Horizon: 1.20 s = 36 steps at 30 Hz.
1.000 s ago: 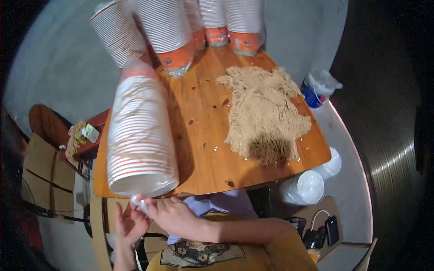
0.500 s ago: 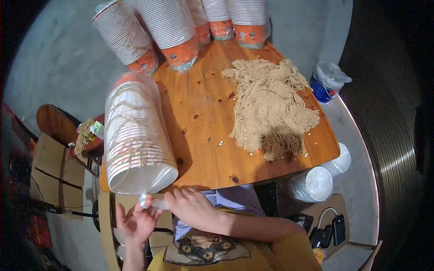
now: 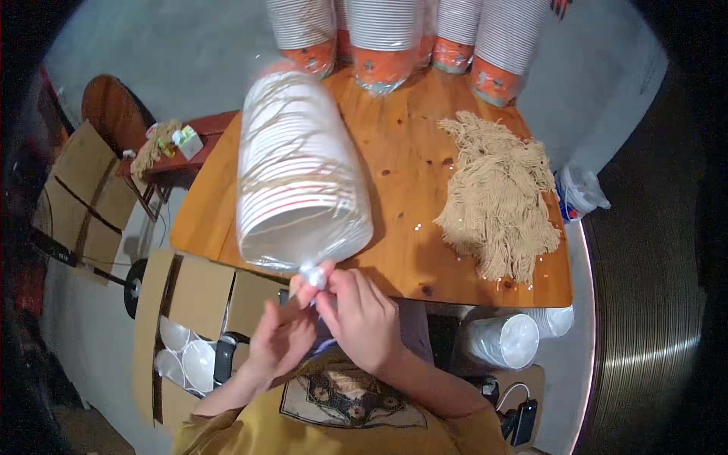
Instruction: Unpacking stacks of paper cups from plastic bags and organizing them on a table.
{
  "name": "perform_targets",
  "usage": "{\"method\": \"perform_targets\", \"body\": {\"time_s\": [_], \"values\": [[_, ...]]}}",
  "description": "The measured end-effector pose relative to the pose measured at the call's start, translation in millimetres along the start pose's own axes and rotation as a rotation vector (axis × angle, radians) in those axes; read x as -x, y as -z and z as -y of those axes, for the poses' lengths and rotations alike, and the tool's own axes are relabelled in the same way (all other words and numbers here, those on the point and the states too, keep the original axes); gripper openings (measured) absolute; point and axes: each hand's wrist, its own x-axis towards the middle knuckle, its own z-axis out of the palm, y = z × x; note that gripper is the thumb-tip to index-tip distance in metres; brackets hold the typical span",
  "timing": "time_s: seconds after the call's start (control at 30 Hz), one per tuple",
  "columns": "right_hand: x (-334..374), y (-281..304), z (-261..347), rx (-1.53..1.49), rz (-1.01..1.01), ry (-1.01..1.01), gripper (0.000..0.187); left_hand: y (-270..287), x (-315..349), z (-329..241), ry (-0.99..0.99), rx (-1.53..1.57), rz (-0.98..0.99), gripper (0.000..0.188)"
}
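Clear bag (image 3: 303, 171) of nested white cups (image 3: 292, 136) lies left on surface (image 3: 402, 182); my right fingers (image 3: 350, 292) pinch twisted near end (image 3: 312, 277); left fingers (image 3: 305, 293) touch it, grip unclear.

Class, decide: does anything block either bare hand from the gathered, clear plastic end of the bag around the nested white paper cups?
Nothing visible does. The left hand pinches the gathered plastic end, with the right hand close beside it; the heap of tan, stringy strands lies apart, off to the right.
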Motion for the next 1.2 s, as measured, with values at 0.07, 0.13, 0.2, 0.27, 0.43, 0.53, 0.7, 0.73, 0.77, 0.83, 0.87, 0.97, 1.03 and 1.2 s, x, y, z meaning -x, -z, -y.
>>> {"method": "perform_targets", "body": {"time_s": [0.07,0.13,0.2,0.27,0.43,0.53,0.7,0.73,0.77,0.83,0.87,0.97,1.03,1.2], "values": [[4,-10,5,0.042,-0.030,-0.008,0.020,-7,2,-3,0.035,-0.011,-0.014,0.083],[6,-12,10,0.018,-0.054,-0.067,0.019,-5,9,-2,0.046,-0.014,-0.007,0.088],[6,-19,13,0.001,-0.079,-0.088,0.016,-1,13,2,0.035,-0.023,-0.032,0.087],[8,-26,11,-0.002,-0.129,-0.090,0.013,0,16,0,0.027,-0.009,-0.037,0.087],[4,-28,12,-0.011,0.014,-0.127,0.013,18,28,5,-0.096,-0.557,-0.126,0.075],[5,-35,5,-0.049,0.029,-0.134,0.016,20,33,-2,-0.068,-0.665,-0.190,0.072],[-4,-43,-9,-0.222,0.034,-0.051,0.012,16,27,-18,-0.274,-1.088,-0.290,0.029],[-5,-39,-2,-0.216,0.113,-0.077,0.007,23,27,-18,-0.392,-1.267,-0.266,0.029],[-2,-39,1,-0.216,0.113,-0.075,0.007,30,28,-19,-0.514,-1.444,-0.230,0.028],[2,-39,7,-0.078,-0.025,0.041,0.018,28,29,-27,-0.563,-1.534,-0.212,0.029],[-2,-36,11,-0.081,-0.024,0.043,0.018,27,32,-30,-0.574,-1.577,-0.194,0.028],[-16,-37,18,-0.029,0.010,0.489,0.055,19,43,-39,-0.599,-1.586,-0.204,0.024],[-20,-42,13,-0.079,-0.003,0.520,0.055,12,51,-46,-0.633,-1.561,-0.213,0.019],[-24,-23,24,-0.336,0.111,0.539,0.040,6,69,-62,-0.790,-1.565,-0.095,0.020]]}}
